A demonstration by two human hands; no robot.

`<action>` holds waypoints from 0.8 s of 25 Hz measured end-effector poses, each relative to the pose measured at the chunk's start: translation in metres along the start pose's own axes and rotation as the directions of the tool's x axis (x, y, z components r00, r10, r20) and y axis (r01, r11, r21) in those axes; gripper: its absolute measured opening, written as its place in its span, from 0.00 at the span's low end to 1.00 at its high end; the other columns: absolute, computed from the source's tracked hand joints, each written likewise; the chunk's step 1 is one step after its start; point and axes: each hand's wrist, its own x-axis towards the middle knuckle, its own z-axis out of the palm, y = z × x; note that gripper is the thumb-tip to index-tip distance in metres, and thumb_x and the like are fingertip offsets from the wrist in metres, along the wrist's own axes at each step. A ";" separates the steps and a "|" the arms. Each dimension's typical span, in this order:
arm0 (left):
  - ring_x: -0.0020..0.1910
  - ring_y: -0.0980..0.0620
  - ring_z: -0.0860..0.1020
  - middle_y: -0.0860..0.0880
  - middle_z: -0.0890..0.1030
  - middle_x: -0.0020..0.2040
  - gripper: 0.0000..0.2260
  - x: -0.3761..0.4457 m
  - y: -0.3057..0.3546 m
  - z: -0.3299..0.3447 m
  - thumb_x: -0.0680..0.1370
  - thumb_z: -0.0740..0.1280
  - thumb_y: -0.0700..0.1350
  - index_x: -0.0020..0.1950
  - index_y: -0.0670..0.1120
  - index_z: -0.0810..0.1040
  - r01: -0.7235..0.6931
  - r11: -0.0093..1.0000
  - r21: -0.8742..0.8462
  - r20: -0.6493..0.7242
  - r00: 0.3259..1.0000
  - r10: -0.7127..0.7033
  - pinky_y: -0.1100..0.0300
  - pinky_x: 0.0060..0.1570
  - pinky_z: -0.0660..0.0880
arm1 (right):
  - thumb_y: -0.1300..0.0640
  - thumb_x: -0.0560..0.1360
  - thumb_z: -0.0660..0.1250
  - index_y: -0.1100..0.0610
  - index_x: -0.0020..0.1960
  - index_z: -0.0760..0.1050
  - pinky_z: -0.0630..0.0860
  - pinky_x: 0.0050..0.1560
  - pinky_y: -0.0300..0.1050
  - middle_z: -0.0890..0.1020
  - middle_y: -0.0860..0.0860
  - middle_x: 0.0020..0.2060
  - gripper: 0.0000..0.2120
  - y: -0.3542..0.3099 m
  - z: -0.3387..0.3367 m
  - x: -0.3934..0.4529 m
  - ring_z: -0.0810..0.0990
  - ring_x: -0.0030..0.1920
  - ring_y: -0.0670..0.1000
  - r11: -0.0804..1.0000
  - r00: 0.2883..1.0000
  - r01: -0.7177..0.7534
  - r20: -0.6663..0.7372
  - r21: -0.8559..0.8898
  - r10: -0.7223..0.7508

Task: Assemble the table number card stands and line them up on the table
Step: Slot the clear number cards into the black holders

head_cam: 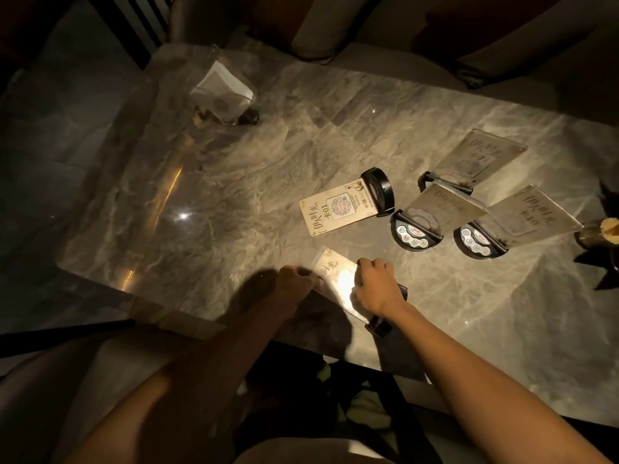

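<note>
A glossy number card (338, 279) lies low over the near table edge, glare hiding most of its print. My left hand (294, 284) pinches its left edge. My right hand (376, 286) presses on its right side, over a black base (380, 324) that peeks out beside the wrist. Farther back a printed card (335, 211) lies flat, joined to a black round base (378, 190) tipped on its side. Three stands are upright at the right: the back stand (475, 159), the middle stand (435, 209) and the right stand (522, 219), each a clear card in a black half-round base.
The marble table (234, 182) carries a clear holder with folded white paper (222, 92) at the back left. A bamboo-like cup (603, 232) with dark leaves stands at the right edge. Cushioned seats run along the far side. A dark bag lies below the near edge.
</note>
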 end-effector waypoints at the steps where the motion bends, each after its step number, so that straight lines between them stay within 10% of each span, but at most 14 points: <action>1: 0.52 0.50 0.77 0.48 0.81 0.55 0.13 0.008 -0.007 0.005 0.77 0.71 0.40 0.61 0.41 0.81 -0.003 0.997 -0.077 -0.028 1.000 0.001 0.70 0.34 0.68 | 0.58 0.75 0.68 0.59 0.62 0.73 0.72 0.60 0.54 0.76 0.59 0.58 0.16 0.007 -0.001 0.000 0.72 0.60 0.62 0.997 1.000 -0.029 -0.001 0.078 0.029; 9: 0.46 0.44 0.85 0.39 0.84 0.52 0.10 -0.008 0.050 -0.030 0.76 0.71 0.33 0.57 0.37 0.77 -0.160 0.787 -0.596 -0.019 0.983 0.185 0.55 0.43 0.83 | 0.62 0.79 0.66 0.61 0.50 0.75 0.81 0.43 0.57 0.85 0.53 0.45 0.02 0.030 -0.074 -0.009 0.85 0.44 0.55 0.710 0.983 -0.053 -0.087 0.702 0.160; 13: 0.47 0.48 0.84 0.43 0.85 0.46 0.05 -0.006 0.086 -0.045 0.74 0.73 0.34 0.48 0.42 0.82 -0.350 0.750 -0.562 -0.138 0.933 0.332 0.54 0.50 0.83 | 0.65 0.81 0.64 0.64 0.50 0.74 0.80 0.35 0.43 0.81 0.46 0.41 0.02 0.027 -0.093 -0.012 0.81 0.34 0.37 0.655 0.962 0.036 -0.203 0.755 0.180; 20: 0.41 0.57 0.82 0.49 0.86 0.43 0.06 -0.008 0.103 -0.048 0.72 0.76 0.34 0.46 0.42 0.85 -0.518 0.747 -0.415 -0.117 0.845 0.521 0.66 0.42 0.78 | 0.65 0.79 0.67 0.57 0.44 0.75 0.73 0.39 0.35 0.80 0.44 0.38 0.06 0.036 -0.091 -0.011 0.78 0.38 0.43 0.668 0.943 0.053 -0.257 0.742 0.211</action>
